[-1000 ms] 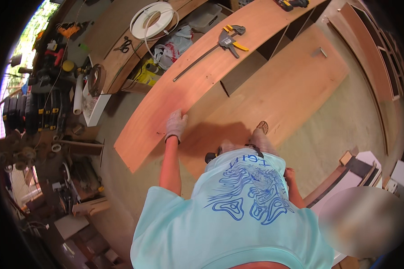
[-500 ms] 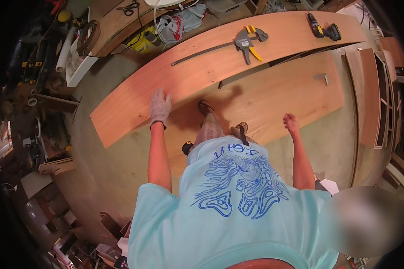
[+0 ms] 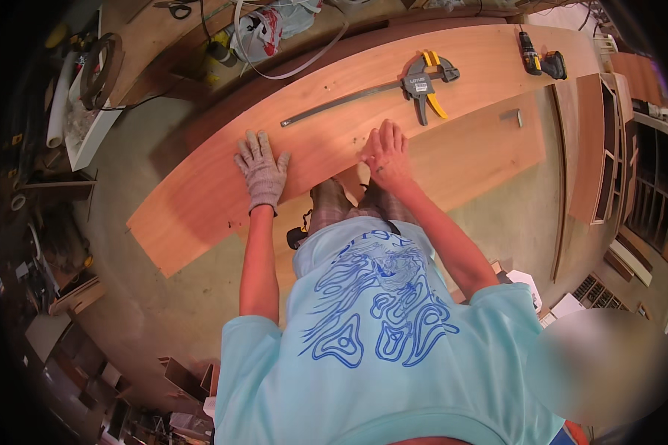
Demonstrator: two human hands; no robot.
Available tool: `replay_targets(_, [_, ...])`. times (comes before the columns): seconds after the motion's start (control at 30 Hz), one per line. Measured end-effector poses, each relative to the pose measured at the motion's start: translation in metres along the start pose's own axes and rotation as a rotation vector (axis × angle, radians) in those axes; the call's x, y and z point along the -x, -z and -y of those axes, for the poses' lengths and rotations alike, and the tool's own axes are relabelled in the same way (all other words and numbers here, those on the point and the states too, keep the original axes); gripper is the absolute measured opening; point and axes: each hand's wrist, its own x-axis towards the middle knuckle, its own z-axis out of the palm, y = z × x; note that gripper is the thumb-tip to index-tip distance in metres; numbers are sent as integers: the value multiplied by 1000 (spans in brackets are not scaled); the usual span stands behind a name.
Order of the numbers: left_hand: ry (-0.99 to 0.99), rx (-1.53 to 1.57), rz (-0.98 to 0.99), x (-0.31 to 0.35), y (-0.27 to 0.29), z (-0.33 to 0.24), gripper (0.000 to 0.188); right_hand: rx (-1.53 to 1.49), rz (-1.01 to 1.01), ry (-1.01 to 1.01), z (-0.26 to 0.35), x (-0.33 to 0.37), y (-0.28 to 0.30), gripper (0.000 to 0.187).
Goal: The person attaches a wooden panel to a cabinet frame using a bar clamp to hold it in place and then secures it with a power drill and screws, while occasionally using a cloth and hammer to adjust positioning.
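The left hand [image 3: 263, 174], in a grey knit glove, lies palm down at left of centre in the frame, its fingers spread wide on the face of a long wooden panel [image 3: 193, 196]. The bare right hand [image 3: 388, 157], near the centre, rests at the panel's lower edge with fingers partly curled; whether they pinch that edge cannot be told. The panel sweeps from the lower left of the hands to the upper right of the frame. On it, just above the right hand, a grey-and-yellow bar clamp [image 3: 421, 87] lies with its bar pointing left. Further toward the upper right, a black-and-yellow cordless drill [image 3: 539, 59] lies on the same panel. A second wooden panel [image 3: 475, 159] sits lower, right of centre, with a small metallic piece [image 3: 519, 119] on it. At the upper left are a dark coiled band [image 3: 104, 70] and a white roll [image 3: 61, 100]; a shelving unit [image 3: 608, 152] stands at the right.
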Motion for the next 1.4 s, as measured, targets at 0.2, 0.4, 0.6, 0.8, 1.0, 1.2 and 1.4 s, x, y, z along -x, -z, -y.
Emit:
replay_targets(0.2, [-68, -14, 19, -25, 3, -7, 82, 41, 30, -10, 10, -1, -7, 75])
replay_targets(0.4, [-64, -10, -20, -50, 5, -27, 78, -76, 188, 221, 19, 5, 17, 64])
replay_targets(0.6, [-1, 58, -119, -70, 1, -26, 70, -193, 55, 237, -35, -59, 21, 52])
replay_targets(0.8, [30, 111, -119, -145, 11, -31, 53, -111, -204, 158, -127, -202, 38, 37])
replay_targets(1.0, [80, 221, -139, -170, 12, -60, 28, 34, -27, 251, -159, -250, 38, 43])
replay_targets(1.2, [93, 191, -163, -178, 4, -66, 23, 125, 33, 152, -142, -256, 39, 52])
replay_targets(1.4, [109, 195, -172, -180, 1, -64, 25, 133, 20, 164, -144, -259, 34, 51])
